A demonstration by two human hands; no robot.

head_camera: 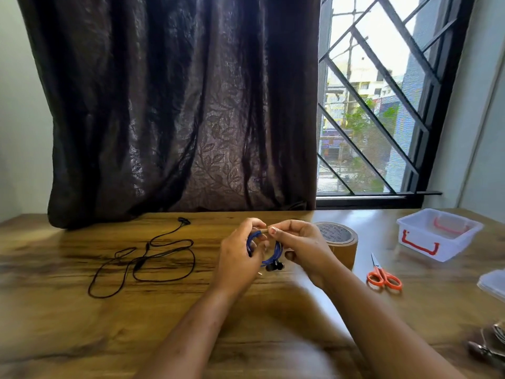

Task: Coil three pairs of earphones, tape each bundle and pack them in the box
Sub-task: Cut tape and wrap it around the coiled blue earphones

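One black pair of earphones point(142, 258) lies loose at the left, likely awaiting coiling. The left hand point(237, 253) curls round the one blue coil point(278, 250) to hold its loops together, while the right hand point(300, 242) pinches its top (probably pressing tape). Rightward sit one tape roll point(338, 239), one scissors point(384, 274) and one open box point(437, 233), kept near for packing; no third pair shows.

Daylight enters through the window point(382, 110) at right, blown out near its top, and glares off the table point(377, 225). The curtain point(177, 105) is dim; the lower foreground is blurred and edges bend.
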